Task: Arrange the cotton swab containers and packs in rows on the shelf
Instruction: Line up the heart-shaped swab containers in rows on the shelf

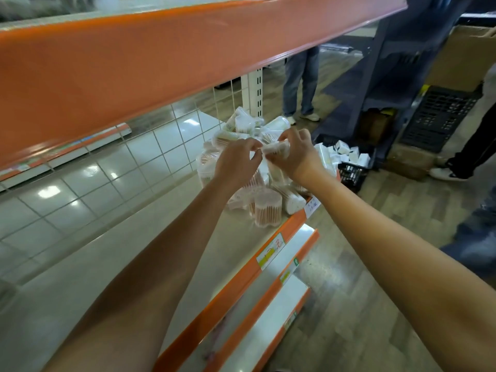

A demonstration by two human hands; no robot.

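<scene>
The task looks barely begun; on the shelf (pixel 128 267) the swab containers and packs lie in one loose pile (pixel 249 167) at its far end, tumbled over each other with no row visible anywhere; the long stretch of shelf nearer than the pile is bare. Both hands hover over the pile, holding one small pack (pixel 276 149) between them; the left hand (pixel 236 163) pinches its near end with curled fingers, and the right hand (pixel 298 154) grips the other end. A round tub (pixel 268 208) of swabs stands at the pile's near edge, close to the shelf's orange lip; beside it a white pack (pixel 295 204) lies on its side. Past the pile, on the floor, a black crate (pixel 351 174) holds small white boxes. By my reckoning nearly everything is left: sorting the pile by kind, standing the tubs up, and lining all of it along the shelf.
</scene>
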